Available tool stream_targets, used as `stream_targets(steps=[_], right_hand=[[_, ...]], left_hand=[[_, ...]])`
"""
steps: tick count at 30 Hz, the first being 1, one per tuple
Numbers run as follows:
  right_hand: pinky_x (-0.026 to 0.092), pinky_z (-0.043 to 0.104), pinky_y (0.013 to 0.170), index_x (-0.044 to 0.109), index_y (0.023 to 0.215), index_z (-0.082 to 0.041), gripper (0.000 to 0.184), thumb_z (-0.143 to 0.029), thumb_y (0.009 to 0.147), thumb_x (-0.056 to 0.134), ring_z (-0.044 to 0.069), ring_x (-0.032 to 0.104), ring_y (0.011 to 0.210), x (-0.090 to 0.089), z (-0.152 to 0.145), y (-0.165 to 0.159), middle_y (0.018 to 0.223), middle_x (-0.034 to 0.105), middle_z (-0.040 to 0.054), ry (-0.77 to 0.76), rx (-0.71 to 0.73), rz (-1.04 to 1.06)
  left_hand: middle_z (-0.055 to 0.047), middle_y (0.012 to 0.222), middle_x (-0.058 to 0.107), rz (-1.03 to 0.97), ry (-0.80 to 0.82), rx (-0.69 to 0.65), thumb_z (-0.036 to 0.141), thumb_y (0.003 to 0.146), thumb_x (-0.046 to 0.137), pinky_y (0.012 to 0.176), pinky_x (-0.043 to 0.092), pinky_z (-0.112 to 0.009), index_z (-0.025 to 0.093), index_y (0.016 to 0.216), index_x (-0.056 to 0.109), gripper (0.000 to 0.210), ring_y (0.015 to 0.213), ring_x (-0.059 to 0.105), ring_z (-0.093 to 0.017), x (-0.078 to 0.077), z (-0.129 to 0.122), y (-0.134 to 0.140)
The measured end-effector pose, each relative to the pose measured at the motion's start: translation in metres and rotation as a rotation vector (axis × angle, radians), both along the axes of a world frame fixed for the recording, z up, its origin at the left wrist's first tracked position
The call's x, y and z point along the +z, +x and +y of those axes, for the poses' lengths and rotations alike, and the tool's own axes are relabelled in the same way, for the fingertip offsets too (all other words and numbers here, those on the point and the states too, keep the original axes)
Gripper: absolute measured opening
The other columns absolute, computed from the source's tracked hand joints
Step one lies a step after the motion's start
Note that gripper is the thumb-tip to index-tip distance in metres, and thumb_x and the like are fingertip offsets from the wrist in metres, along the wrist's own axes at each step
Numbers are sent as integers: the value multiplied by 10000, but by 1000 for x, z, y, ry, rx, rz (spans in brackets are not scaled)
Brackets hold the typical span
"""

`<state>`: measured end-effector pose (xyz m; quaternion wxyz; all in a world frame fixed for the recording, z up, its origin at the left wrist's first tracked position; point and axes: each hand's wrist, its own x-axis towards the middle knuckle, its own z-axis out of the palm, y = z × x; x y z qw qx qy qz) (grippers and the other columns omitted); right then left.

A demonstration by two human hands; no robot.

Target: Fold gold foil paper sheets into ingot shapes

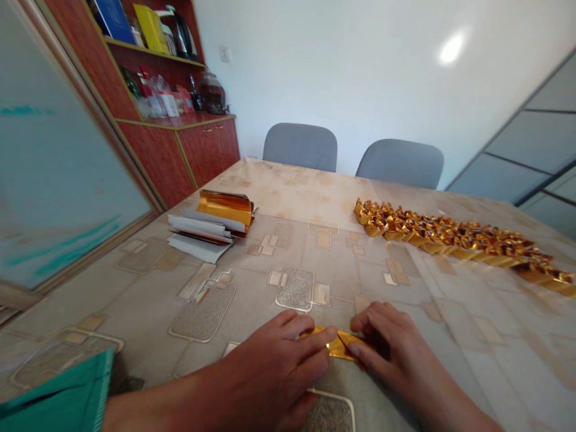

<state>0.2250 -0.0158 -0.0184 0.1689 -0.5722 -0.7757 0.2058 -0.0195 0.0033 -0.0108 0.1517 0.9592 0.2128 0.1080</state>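
Observation:
A small folded piece of gold foil paper [342, 344] lies on the patterned tablecloth, with a crease across it. My left hand [288, 360] grips its left end, fingers bent over it. At the other end, my right hand [391, 342] pinches the foil between thumb and curled fingers. To the far left rests a stack of loose gold-and-white foil sheets [225, 210], some curled over. Rows of folded gold foil pieces [450, 231] stretch along the right side of the table.
The tablecloth [252, 288] covers the whole table. Two grey chairs [300, 146] stand behind its far edge. A red-brown cabinet [180, 144] with bottles and a kettle is at the back left. A teal sleeve [58, 396] shows at the lower left.

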Motion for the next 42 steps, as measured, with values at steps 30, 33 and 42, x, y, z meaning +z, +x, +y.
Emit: stream_targets(steps=[30, 33, 42], right_hand=[[529, 331, 671, 649, 1059, -187, 337, -264, 1042, 321, 214, 640, 761, -9, -38, -21, 885, 691, 81, 562, 149, -303], [584, 335, 746, 635, 1169, -160, 322, -322, 1008, 407, 238, 663, 882, -10, -49, -17, 989, 698, 119, 559, 163, -320], [582, 444, 840, 601, 1265, -176, 421, -329, 876, 650, 299, 621, 1005, -3, -58, -13, 1131, 663, 133, 398, 185, -316]], left_hand=[[-74, 1356, 595, -18, 43, -31, 285, 884, 567, 1004, 408, -402, 216, 1387, 471, 517, 1151, 539, -260, 2, 4, -2], [-76, 1412, 555, 2, 51, -57, 315, 911, 546, 1026, 392, -418, 214, 1420, 442, 529, 1177, 520, -272, 3, 7, -4], [-69, 1468, 499, 37, 128, -102, 359, 947, 513, 1042, 366, -438, 256, 1356, 515, 422, 1203, 493, -285, -1, 9, -7]])
